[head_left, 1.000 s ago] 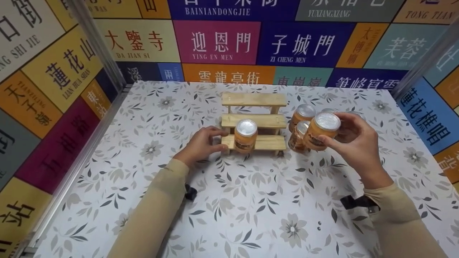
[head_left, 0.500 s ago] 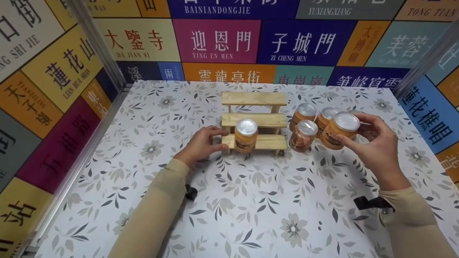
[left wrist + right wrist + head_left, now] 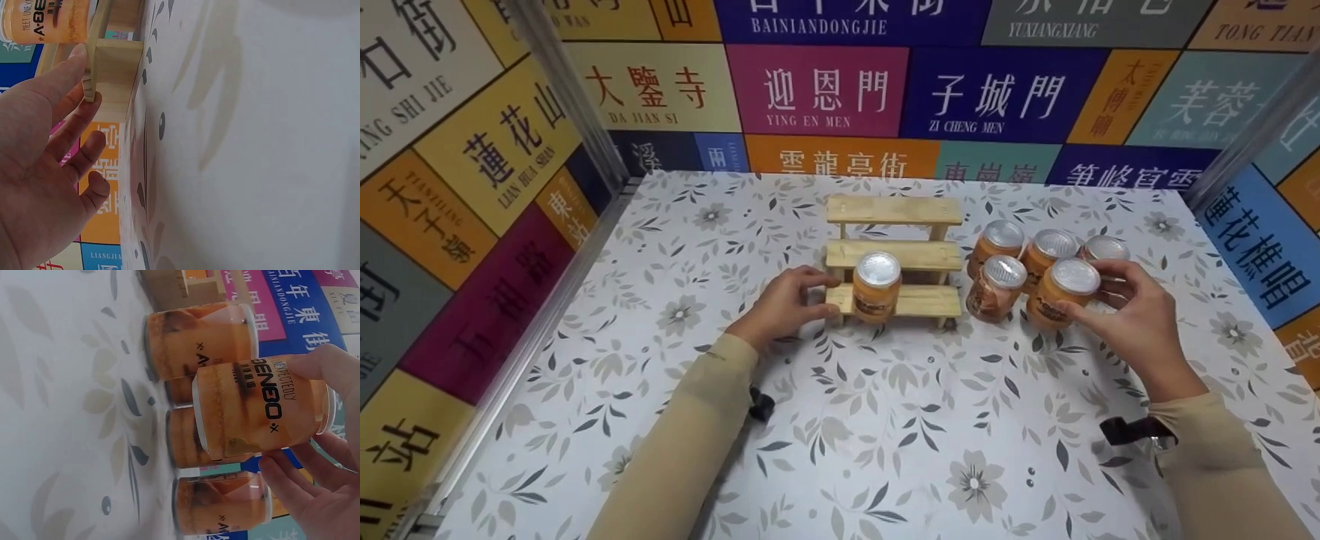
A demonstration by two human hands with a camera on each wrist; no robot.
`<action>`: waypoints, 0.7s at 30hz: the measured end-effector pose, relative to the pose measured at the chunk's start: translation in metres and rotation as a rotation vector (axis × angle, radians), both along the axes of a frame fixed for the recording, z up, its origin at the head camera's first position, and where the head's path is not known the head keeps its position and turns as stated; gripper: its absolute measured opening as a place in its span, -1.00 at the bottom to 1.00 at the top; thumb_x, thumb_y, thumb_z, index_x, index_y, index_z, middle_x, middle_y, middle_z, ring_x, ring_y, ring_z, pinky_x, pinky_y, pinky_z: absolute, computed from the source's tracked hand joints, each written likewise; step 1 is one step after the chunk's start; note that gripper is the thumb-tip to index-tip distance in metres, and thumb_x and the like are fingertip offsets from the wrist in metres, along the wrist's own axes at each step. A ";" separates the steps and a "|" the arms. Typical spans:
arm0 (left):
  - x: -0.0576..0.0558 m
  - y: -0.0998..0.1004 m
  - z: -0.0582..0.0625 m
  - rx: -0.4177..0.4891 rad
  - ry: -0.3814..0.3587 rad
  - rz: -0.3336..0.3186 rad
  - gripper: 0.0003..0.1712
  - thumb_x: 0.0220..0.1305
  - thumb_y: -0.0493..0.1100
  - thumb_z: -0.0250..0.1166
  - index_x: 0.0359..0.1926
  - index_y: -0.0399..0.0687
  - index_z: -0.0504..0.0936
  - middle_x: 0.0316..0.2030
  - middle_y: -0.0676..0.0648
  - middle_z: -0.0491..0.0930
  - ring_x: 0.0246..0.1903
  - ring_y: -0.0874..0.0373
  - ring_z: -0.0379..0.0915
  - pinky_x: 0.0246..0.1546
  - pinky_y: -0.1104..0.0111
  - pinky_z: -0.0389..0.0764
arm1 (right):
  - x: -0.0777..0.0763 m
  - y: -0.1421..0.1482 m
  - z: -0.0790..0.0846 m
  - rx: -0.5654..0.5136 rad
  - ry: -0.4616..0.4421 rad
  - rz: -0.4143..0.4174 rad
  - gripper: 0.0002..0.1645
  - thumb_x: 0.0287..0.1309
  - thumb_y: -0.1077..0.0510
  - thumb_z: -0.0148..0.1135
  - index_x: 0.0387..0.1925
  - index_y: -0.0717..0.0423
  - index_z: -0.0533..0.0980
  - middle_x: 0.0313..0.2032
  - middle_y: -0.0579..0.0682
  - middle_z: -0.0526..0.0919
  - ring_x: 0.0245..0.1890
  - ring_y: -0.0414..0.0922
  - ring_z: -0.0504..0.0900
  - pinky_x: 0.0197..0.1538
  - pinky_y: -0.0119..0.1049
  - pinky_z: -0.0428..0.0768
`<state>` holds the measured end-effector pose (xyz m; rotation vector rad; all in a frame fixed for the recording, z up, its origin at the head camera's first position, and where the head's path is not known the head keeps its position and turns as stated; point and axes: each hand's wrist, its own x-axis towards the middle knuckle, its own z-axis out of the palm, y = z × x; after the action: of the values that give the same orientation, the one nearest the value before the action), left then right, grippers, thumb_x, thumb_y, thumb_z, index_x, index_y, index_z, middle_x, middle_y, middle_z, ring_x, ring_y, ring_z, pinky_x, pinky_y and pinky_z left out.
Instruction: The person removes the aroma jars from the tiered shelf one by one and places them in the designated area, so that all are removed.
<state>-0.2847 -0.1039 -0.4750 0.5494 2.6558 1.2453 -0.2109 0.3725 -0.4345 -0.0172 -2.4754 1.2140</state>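
A three-step wooden stand (image 3: 894, 255) is on the table, and an orange can (image 3: 877, 289) with a silver lid stands on its lowest step. My left hand (image 3: 791, 300) pinches the left end of that step; in the left wrist view the thumb (image 3: 79, 53) lies on top with a fingertip underneath. To the stand's right, my right hand (image 3: 1136, 311) holds another orange can (image 3: 1059, 296) between thumb and fingers. That can (image 3: 261, 408) looks slightly tilted and raised off the table in the right wrist view. Its hand partly covers the cans behind.
Several similar cans, including a front one (image 3: 996, 289) and a back one (image 3: 997, 247), stand grouped right of the stand. A floral cloth (image 3: 885, 450) covers the table. Sign-printed walls (image 3: 817, 90) rise behind and at both sides.
My right hand has carried its can to the right, then lowered it toward the front of the grouped cans. The left hand and the stand have stayed in place.
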 end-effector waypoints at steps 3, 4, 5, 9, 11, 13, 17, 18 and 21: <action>0.000 0.000 0.000 0.000 0.015 -0.014 -0.43 0.20 0.00 0.54 0.24 0.12 0.68 0.12 -0.01 0.60 -0.02 -0.05 0.53 -0.01 0.21 0.54 | -0.005 0.001 -0.004 0.015 -0.014 0.007 -0.19 -0.09 0.30 0.66 0.24 0.22 0.49 0.16 0.12 0.60 -0.01 -0.50 0.55 0.03 -0.71 0.54; 0.000 0.000 0.000 -0.002 0.025 -0.020 -0.43 0.21 0.00 0.54 0.24 0.11 0.68 0.13 -0.02 0.61 -0.01 -0.06 0.53 0.00 0.21 0.54 | -0.006 0.002 -0.005 0.013 -0.017 0.010 -0.18 -0.10 0.30 0.67 0.24 0.21 0.50 0.15 0.12 0.61 -0.02 -0.50 0.56 0.02 -0.70 0.55; 0.000 -0.001 0.000 -0.002 0.035 -0.026 -0.43 0.21 0.00 0.54 0.24 0.09 0.68 0.14 -0.03 0.61 0.00 -0.06 0.54 0.01 0.21 0.54 | -0.007 0.002 -0.006 0.016 -0.021 0.013 -0.18 -0.10 0.28 0.68 0.24 0.21 0.50 0.15 0.13 0.62 -0.03 -0.50 0.56 0.02 -0.69 0.56; 0.000 -0.001 -0.001 -0.001 0.055 -0.032 -0.43 0.22 0.01 0.53 0.24 0.06 0.68 0.16 -0.05 0.61 0.04 -0.05 0.54 0.07 0.18 0.55 | -0.010 0.002 -0.009 0.022 -0.051 0.018 -0.15 -0.11 0.19 0.70 0.25 0.19 0.49 0.16 0.17 0.62 -0.05 -0.50 0.57 0.01 -0.66 0.58; 0.000 0.000 -0.001 -0.002 0.052 -0.025 -0.43 0.21 0.01 0.54 0.24 0.08 0.68 0.17 -0.04 0.61 0.06 -0.04 0.53 0.10 0.16 0.55 | -0.010 0.002 -0.011 0.025 -0.069 0.023 -0.13 -0.09 0.14 0.70 0.25 0.18 0.47 0.17 0.17 0.62 -0.05 -0.49 0.58 0.02 -0.65 0.58; 0.000 0.000 -0.001 -0.005 0.043 -0.017 -0.43 0.20 0.02 0.54 0.24 0.11 0.68 0.17 -0.03 0.60 0.07 -0.02 0.53 0.13 0.17 0.54 | -0.011 0.002 -0.013 0.033 -0.080 0.026 -0.13 -0.09 0.11 0.70 0.25 0.16 0.46 0.16 0.16 0.62 -0.06 -0.48 0.58 0.01 -0.66 0.58; 0.001 -0.001 -0.001 -0.007 0.031 -0.015 -0.41 0.18 0.02 0.55 0.25 0.13 0.67 0.16 -0.01 0.60 0.06 -0.03 0.52 0.11 0.18 0.53 | -0.013 0.002 -0.016 0.042 -0.088 0.027 -0.14 -0.08 0.07 0.70 0.23 0.15 0.46 0.13 0.13 0.63 -0.10 -0.49 0.58 0.00 -0.69 0.56; 0.001 -0.001 -0.001 -0.008 0.029 -0.014 -0.40 0.18 0.03 0.55 0.25 0.14 0.67 0.16 0.00 0.60 0.06 -0.03 0.52 0.11 0.18 0.53 | -0.013 0.002 -0.017 0.044 -0.089 0.027 -0.14 -0.08 0.05 0.70 0.23 0.15 0.46 0.13 0.13 0.63 -0.10 -0.50 0.58 0.00 -0.69 0.56; 0.000 -0.001 0.000 -0.011 0.030 -0.011 -0.41 0.17 0.02 0.55 0.25 0.15 0.67 0.15 0.00 0.60 0.06 -0.03 0.52 0.11 0.17 0.53 | -0.014 0.001 -0.019 0.042 -0.095 0.035 -0.14 -0.06 0.04 0.69 0.24 0.15 0.45 0.14 0.14 0.62 -0.08 -0.50 0.57 0.02 -0.68 0.56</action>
<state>-0.2846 -0.1047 -0.4750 0.5850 2.6783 1.2284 -0.2246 0.3736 -0.4531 -0.0210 -2.5925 1.2006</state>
